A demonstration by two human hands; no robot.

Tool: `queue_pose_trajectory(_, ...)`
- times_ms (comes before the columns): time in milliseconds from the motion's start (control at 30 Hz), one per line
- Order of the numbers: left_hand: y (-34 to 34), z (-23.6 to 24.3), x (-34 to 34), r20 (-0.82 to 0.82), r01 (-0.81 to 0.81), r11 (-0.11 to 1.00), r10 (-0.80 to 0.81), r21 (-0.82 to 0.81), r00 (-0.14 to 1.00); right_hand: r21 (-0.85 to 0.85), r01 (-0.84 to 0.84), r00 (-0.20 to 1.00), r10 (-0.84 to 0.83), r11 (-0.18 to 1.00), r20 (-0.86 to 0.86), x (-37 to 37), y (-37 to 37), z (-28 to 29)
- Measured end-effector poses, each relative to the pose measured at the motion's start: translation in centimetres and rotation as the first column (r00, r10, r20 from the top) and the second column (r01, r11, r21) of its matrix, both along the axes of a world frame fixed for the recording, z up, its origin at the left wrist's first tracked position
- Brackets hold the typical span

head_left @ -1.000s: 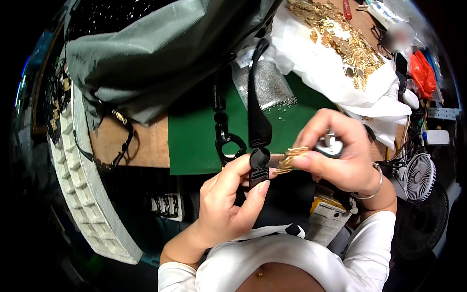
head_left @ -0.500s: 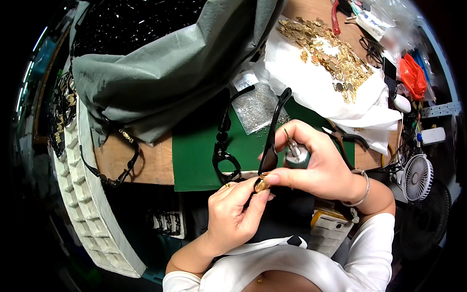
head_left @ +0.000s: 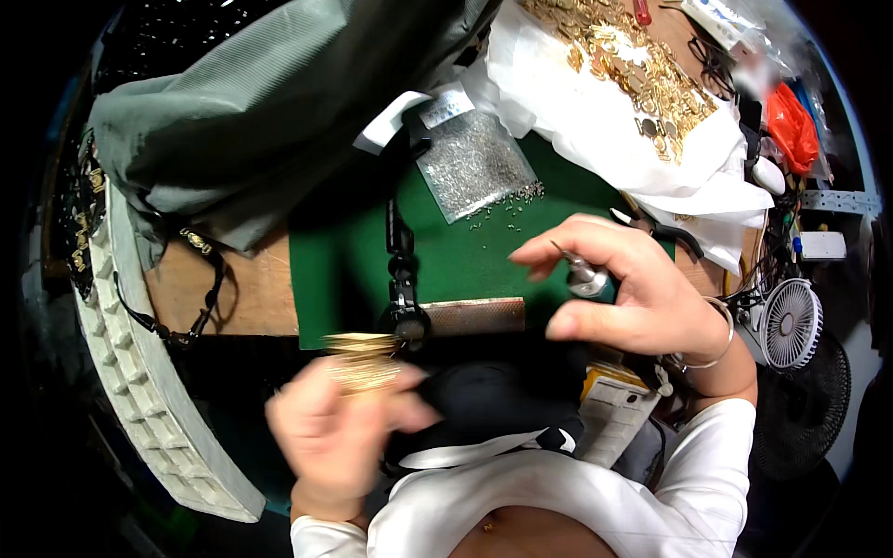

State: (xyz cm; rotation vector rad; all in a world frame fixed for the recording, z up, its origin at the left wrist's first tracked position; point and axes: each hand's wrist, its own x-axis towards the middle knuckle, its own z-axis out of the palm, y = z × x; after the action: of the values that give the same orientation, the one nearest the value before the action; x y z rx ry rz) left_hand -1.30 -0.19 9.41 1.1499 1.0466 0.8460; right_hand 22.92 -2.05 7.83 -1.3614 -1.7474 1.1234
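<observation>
My left hand (head_left: 339,423), smeared by motion, is low on the left, near the mat's front edge. Its fingers close on a gold ornament (head_left: 363,361), also blurred; whether a black part is joined to it I cannot make out. Just beyond it, a black jointed strip (head_left: 402,270) with bead-like links runs up the green mat (head_left: 339,307). In my right hand (head_left: 642,288), a small screwdriver (head_left: 588,279) with a silver tip and dark green body rests against the palm. The right thumb and index finger are spread apart around its tip.
A clear bag (head_left: 479,167) of tiny silver parts lies on the mat, some spilled beside it. Gold pieces (head_left: 642,84) heap on white wrapping (head_left: 567,139). Pliers (head_left: 665,232) lie right. Grey cloth (head_left: 251,121), a black gold-trimmed loop (head_left: 209,302) and a white ribbed tray (head_left: 153,400) stand left.
My left hand has come away from the right hand, moving left with the gold ornament. The long black arm beside the right hand is gone from there. The right fingers have opened around the screwdriver.
</observation>
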Motion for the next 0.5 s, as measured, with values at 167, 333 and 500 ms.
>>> queue_pose_trajectory(167, 0.3, -0.8, -0.1, 0.256, -0.014, 0.990, 0.050, -0.142, 0.965, -0.018, 0.044, 0.803, -0.025, 0.999, 0.595, -1.1, -1.2, -3.2)
queue_pose_trajectory(333, 0.5, -1.8, -0.3, 0.059, -0.076, 0.997, 0.075, 0.007, 0.995, 0.021, 0.083, 0.761, -0.077, 0.996, 0.644, -1.6, -1.9, -4.1)
queue_pose_trajectory(500, 0.9, -0.1, -1.0, 0.063, -0.097, 0.994, 0.100, -0.055, 0.993, -0.014, 0.191, 0.856, -0.159, 0.982, 0.492, 0.5, -1.8, -3.1)
